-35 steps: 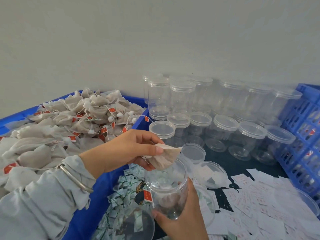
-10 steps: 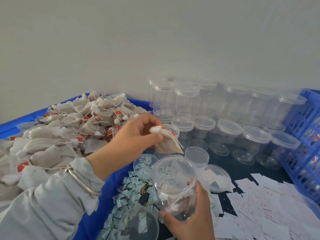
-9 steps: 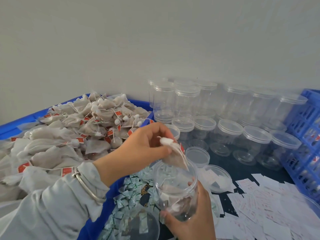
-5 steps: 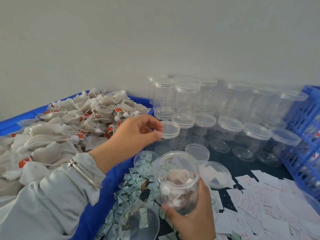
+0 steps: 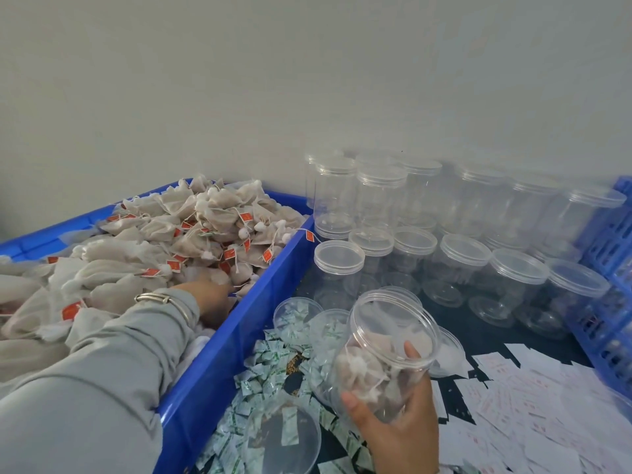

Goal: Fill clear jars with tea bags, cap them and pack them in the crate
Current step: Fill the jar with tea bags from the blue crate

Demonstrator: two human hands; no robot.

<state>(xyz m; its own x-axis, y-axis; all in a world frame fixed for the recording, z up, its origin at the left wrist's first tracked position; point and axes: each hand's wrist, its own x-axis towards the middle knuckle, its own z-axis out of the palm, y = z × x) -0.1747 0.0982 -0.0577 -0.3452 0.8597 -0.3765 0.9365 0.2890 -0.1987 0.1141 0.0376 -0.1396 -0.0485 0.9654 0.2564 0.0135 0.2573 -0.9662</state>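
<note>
While right hand [image 5: 398, 429] grips open jar [image 5: 386, 354] at 5 o'clock, fingers wrapped round its lower wall, a few tea bags sit at the bottom. Left hand [image 5: 212, 299] is buried in tea bag pile [image 5: 164, 248] in blue bin [image 5: 239, 340] at 9 o'clock; cannot tell its grip. Risk: the tilted jar may spill bags, or dangling tag strings snag the rim. Jar's long axis leans, mouth pointing up toward 1 o'clock.
</note>
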